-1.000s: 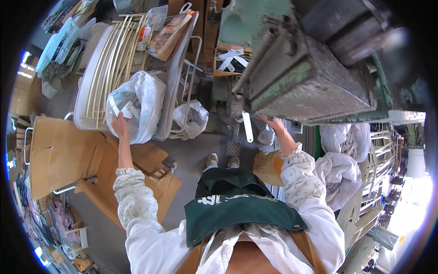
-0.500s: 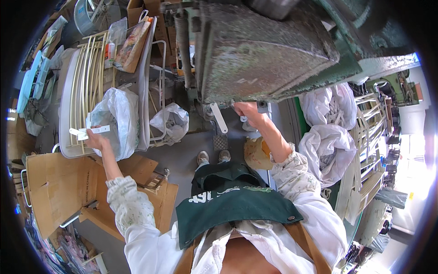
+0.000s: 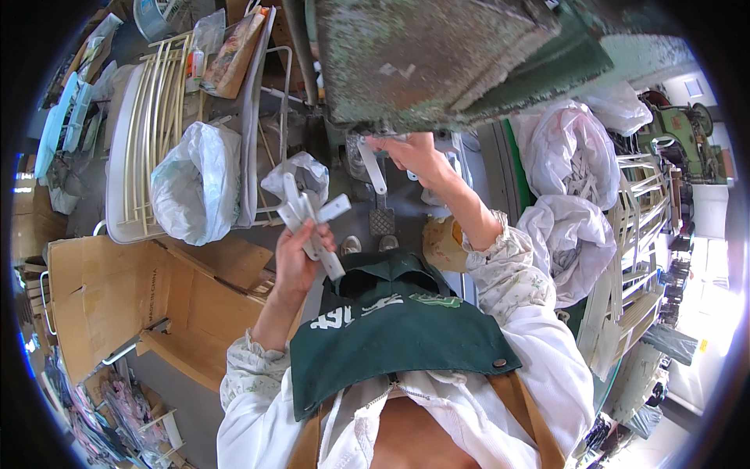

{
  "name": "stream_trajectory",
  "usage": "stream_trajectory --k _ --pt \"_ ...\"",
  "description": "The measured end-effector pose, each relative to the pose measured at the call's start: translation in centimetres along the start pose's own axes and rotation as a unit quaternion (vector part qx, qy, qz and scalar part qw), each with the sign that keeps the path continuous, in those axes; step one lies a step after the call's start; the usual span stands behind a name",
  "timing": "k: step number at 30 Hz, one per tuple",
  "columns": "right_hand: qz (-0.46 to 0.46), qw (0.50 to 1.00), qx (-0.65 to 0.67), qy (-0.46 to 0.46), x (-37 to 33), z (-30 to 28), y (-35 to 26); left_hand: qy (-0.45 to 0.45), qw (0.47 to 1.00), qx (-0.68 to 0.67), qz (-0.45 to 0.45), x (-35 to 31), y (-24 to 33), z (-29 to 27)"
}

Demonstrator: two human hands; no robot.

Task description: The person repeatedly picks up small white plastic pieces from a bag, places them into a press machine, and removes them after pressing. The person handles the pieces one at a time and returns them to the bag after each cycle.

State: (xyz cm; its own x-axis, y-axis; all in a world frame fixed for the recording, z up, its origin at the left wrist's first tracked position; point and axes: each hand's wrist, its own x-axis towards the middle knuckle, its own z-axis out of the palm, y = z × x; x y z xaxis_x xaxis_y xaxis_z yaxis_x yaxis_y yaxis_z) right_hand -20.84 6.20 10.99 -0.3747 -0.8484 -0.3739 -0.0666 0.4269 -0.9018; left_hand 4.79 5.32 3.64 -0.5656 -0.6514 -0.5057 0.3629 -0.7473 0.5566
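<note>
My left hand [image 3: 295, 264] is closed around a loose bunch of flat pale strips [image 3: 319, 222] with rounded ends and small holes, held crosswise in front of my apron. My right hand [image 3: 418, 159] is under the green machine [image 3: 437, 74], its fingers bent and the fingertips at the upper end of another flat strip [image 3: 376, 173]. That strip slants down from the machine's working spot, its lower end free. The exact grip of the right fingertips is partly hidden by the hand.
A white sack [image 3: 195, 184] and a smaller bag [image 3: 301, 178] stand left of the machine. An open cardboard box [image 3: 199, 313] lies at lower left. Sacks of strips [image 3: 574, 156] stand at right. A foot pedal [image 3: 382, 221] is on the floor near my shoes.
My left hand has come from above the left white sack toward my middle, now with a bunch of strips fanned out. My right hand has moved left and up to the strip at the machine.
</note>
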Motion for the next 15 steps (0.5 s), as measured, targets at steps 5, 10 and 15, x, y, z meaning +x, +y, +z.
stream_trajectory --k 5,10,15 --pt "-0.163 0.975 0.018 -0.151 -7.3 -3.2 6.1 -0.097 0.989 -0.084 -0.079 -4.0 -5.1 2.6" --pt "-0.171 0.95 0.145 -0.219 -12.0 -1.0 9.5 -0.142 0.982 0.017 -0.126 -5.8 -5.4 5.2" --pt "-0.185 0.912 0.144 -0.338 -11.7 -1.7 7.2 -0.182 0.96 0.09 -0.192 -6.5 -4.7 5.7"
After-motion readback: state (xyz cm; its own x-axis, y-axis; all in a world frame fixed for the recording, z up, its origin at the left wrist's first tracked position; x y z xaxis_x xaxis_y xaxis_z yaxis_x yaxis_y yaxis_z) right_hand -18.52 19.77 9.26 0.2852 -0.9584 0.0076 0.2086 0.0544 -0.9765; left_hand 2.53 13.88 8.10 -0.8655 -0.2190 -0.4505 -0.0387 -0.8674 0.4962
